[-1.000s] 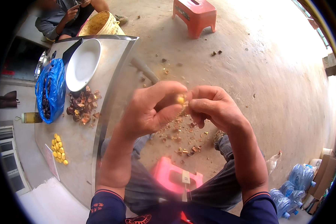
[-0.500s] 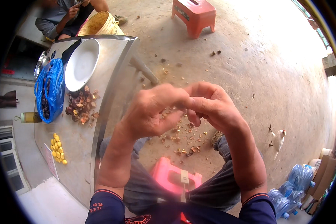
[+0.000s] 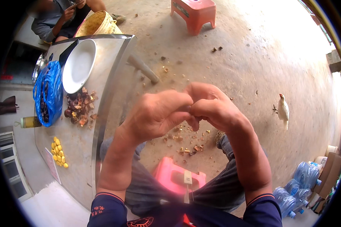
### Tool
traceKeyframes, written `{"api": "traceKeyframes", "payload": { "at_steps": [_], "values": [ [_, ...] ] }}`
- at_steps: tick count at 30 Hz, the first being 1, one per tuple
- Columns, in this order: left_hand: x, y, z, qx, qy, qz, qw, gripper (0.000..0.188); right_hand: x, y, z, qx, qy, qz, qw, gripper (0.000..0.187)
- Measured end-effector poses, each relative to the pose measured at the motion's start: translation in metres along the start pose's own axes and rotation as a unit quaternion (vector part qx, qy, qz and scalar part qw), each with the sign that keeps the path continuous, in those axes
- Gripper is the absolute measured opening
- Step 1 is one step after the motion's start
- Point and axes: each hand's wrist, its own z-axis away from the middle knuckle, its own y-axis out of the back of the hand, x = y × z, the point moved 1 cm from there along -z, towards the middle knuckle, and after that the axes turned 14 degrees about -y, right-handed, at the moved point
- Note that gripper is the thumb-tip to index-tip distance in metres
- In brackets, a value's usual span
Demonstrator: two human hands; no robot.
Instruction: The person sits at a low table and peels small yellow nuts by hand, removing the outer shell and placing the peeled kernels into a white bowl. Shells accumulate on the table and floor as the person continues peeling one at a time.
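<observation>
My left hand (image 3: 153, 113) and my right hand (image 3: 216, 108) meet in front of me, above the floor and right of the table (image 3: 113, 70). Both sets of fingers are bent and pressed together at the tips. Whatever they pinch is hidden between them. On the table to my left lies a loose heap of brown chestnut shells (image 3: 80, 107). Nearer to me sits a cluster of peeled yellow chestnuts (image 3: 58, 152). Dark unpeeled chestnuts (image 3: 44, 102) fill an open blue plastic bag (image 3: 56, 92), with a white oval plate (image 3: 79, 66) beside it.
Shell scraps (image 3: 193, 150) litter the floor between my legs. A pink stool (image 3: 165, 170) is below me, a red stool (image 3: 193, 15) ahead. A white bird (image 3: 283, 109) stands at right, near plastic bottles (image 3: 303, 176). Another person (image 3: 51, 22) sits beyond the table by a yellow basket (image 3: 98, 23).
My fingers have shifted slightly against each other, still pressed together. The bird has moved farther away and raised its head. The whole view has shifted a little.
</observation>
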Motion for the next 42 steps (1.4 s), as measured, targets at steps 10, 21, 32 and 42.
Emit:
{"api": "traceKeyframes", "payload": {
  "at_steps": [10, 21, 32, 42],
  "values": [
    [0.002, -0.013, -0.002, 0.049, -0.007, -0.007, 0.999, 0.027, 0.005, -0.004, -0.001, 0.027, 0.046, -0.024, 0.998, 0.017],
    [0.011, -0.002, -0.002, 0.149, -0.005, 0.023, 0.989, 0.020, 0.000, -0.008, 0.005, 0.048, 0.079, -0.026, 0.995, 0.017],
    [-0.006, 0.006, -0.003, 0.148, -0.059, 0.014, 0.987, 0.039, 0.004, -0.007, 0.005, -0.037, 0.080, -0.085, 0.993, 0.031],
    [-0.008, -0.002, -0.002, 0.111, -0.040, -0.078, 0.990, 0.051, 0.007, -0.006, -0.002, -0.023, 0.056, -0.142, 0.988, 0.037]
  ]
}}
